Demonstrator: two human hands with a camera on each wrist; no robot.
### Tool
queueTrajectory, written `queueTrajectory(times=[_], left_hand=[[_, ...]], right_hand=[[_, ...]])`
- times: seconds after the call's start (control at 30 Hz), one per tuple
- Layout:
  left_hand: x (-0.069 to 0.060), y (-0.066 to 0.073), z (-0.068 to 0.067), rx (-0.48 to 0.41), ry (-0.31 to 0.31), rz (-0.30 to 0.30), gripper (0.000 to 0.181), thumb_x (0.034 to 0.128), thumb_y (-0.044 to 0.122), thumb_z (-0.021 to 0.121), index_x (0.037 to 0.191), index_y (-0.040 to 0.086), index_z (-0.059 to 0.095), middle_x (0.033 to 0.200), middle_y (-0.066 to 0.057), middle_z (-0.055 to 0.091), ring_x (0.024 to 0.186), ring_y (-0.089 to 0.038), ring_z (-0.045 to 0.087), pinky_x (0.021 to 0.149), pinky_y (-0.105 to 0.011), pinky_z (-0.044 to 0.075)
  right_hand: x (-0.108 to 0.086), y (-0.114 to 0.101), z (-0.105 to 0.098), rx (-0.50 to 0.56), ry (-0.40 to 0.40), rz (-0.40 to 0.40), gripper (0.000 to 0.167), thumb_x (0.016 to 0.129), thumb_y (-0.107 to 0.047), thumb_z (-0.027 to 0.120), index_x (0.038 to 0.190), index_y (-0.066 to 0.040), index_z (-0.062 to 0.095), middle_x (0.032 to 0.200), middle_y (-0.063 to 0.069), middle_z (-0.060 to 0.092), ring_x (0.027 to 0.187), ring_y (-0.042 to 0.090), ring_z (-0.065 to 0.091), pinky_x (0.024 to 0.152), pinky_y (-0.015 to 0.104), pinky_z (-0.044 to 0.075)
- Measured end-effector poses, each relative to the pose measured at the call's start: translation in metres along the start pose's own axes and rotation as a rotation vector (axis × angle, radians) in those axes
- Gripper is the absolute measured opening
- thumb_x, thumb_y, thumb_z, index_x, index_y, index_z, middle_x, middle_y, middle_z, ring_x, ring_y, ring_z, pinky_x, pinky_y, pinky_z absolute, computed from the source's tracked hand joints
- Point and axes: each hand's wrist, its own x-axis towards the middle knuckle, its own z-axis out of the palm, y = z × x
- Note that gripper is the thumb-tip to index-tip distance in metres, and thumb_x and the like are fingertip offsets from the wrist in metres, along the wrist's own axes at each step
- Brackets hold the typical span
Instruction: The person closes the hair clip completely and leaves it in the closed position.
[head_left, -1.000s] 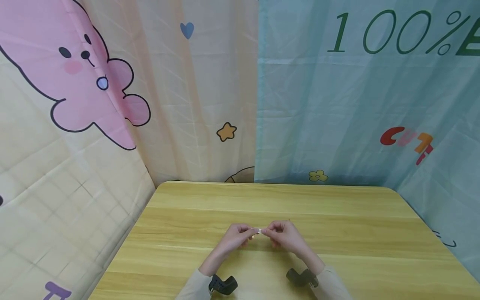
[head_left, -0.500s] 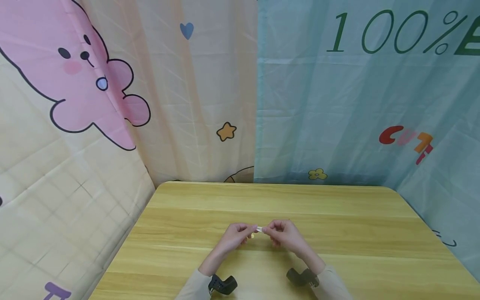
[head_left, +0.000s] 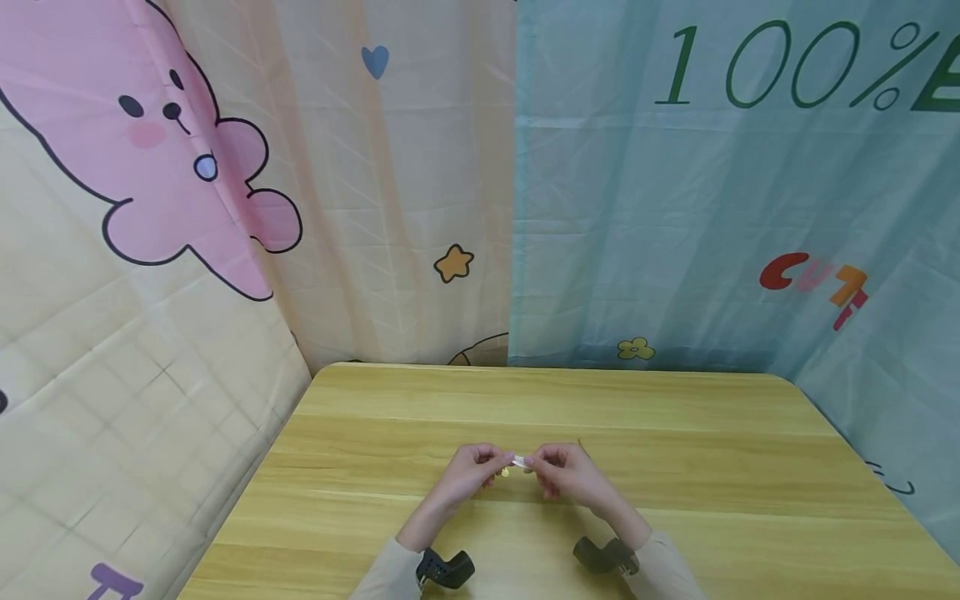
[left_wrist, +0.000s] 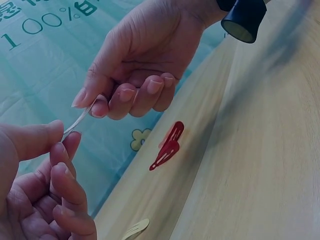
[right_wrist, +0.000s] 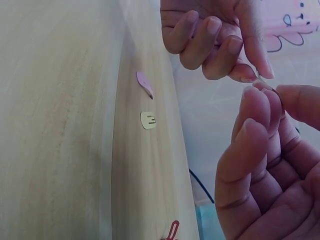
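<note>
Between the hands is a thin pale strip, seemingly a snap hair clip, seen nearly edge-on in both wrist views. My left hand pinches one end between thumb and fingertips. The other end is pinched by my right hand. In the left wrist view the clip slants upward from the left hand to the right hand, whose other fingers are curled in. Fingertips hide both ends.
Several hair clips lie on the wooden table. A red clip overlaps another red clip in the left wrist view. A yellow clip and a pink clip appear in the right wrist view. Printed curtains stand behind.
The left fingertips have shifted slightly left, so more of the pale hair clip shows between the hands. The yellow clip below the left hand is also more visible. Both arms stay nearly still.
</note>
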Motion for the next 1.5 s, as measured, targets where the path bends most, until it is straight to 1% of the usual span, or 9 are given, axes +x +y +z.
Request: queueTrajectory(times=[0.2,0.37,0.53,0.6,0.77,0.87,1.0,1.1,1.5], left_hand=[[0.000,0.000,-0.001,-0.009,-0.008,0.004,0.031,0.0919,0.027,0.064,0.093,-0.004,0.068,0.071,-0.001,0.053,0.056,-0.009,0.041,0.048,-0.020,0.031],[0.000,0.001,0.000,-0.031,-0.024,0.006,0.033,0.0919,0.023,0.064,0.093,-0.010,0.064,0.068,0.001,0.052,0.055,-0.008,0.041,0.049,-0.020,0.032],[-0.001,0.004,0.000,-0.044,-0.032,0.004,0.032,0.0930,0.018,0.062,0.094,-0.014,0.061,0.068,0.001,0.052,0.056,-0.009,0.041,0.052,-0.022,0.032],[-0.003,0.008,0.000,-0.045,-0.038,0.009,0.031,0.0936,0.016,0.061,0.094,-0.015,0.060,0.068,0.001,0.051,0.056,-0.010,0.040,0.052,-0.023,0.032],[-0.013,0.027,0.001,-0.050,-0.048,0.034,0.028,0.0935,0.010,0.060,0.093,-0.018,0.057,0.067,0.001,0.051,0.057,-0.009,0.040,0.052,-0.023,0.031],[-0.010,0.021,0.001,-0.057,-0.045,0.033,0.028,0.0935,0.011,0.060,0.092,-0.017,0.057,0.068,0.002,0.051,0.057,-0.009,0.040,0.052,-0.022,0.031],[-0.001,0.005,-0.001,-0.071,-0.046,0.017,0.031,0.0927,0.016,0.062,0.091,-0.014,0.058,0.068,0.002,0.052,0.057,-0.009,0.041,0.052,-0.022,0.032],[-0.001,0.005,-0.001,-0.085,-0.053,0.015,0.033,0.0915,0.019,0.064,0.091,-0.013,0.059,0.068,0.003,0.053,0.057,-0.009,0.042,0.052,-0.022,0.033],[0.000,0.005,-0.002,-0.097,-0.067,0.012,0.033,0.0935,0.017,0.061,0.094,-0.016,0.056,0.067,0.003,0.051,0.057,-0.010,0.041,0.054,-0.023,0.033]], right_hand=[[0.008,0.024,-0.003,0.021,-0.012,0.001,0.026,0.098,-0.015,0.054,0.097,0.011,0.060,0.067,0.010,0.055,0.053,0.014,0.051,0.049,0.026,0.045],[0.010,0.027,-0.004,0.036,-0.030,-0.025,0.032,0.097,-0.021,0.056,0.096,0.011,0.059,0.067,0.008,0.056,0.053,0.012,0.053,0.050,0.027,0.046],[0.010,0.029,-0.004,0.051,-0.038,-0.031,0.032,0.097,-0.022,0.057,0.095,0.010,0.059,0.068,0.009,0.056,0.053,0.011,0.054,0.050,0.026,0.046],[0.010,0.029,-0.004,0.060,-0.039,-0.026,0.032,0.097,-0.022,0.057,0.095,0.010,0.059,0.068,0.011,0.056,0.053,0.011,0.054,0.051,0.025,0.045],[0.010,0.028,-0.004,0.090,-0.052,-0.026,0.030,0.097,-0.020,0.056,0.095,0.010,0.058,0.070,0.017,0.056,0.053,0.011,0.053,0.051,0.024,0.044],[0.010,0.026,-0.004,0.114,-0.065,-0.029,0.027,0.098,-0.016,0.053,0.096,0.010,0.058,0.070,0.019,0.054,0.053,0.011,0.052,0.051,0.025,0.043],[0.009,0.025,-0.004,0.140,-0.083,-0.028,0.026,0.099,-0.016,0.052,0.096,0.010,0.057,0.069,0.012,0.054,0.054,0.011,0.050,0.050,0.025,0.042],[0.009,0.024,-0.005,0.151,-0.091,-0.026,0.028,0.098,-0.018,0.054,0.097,0.010,0.057,0.068,0.005,0.053,0.054,0.010,0.050,0.051,0.024,0.041],[0.009,0.025,-0.005,0.201,-0.116,-0.023,0.029,0.098,-0.017,0.054,0.098,0.013,0.054,0.072,0.009,0.053,0.055,0.010,0.050,0.052,0.023,0.041]])
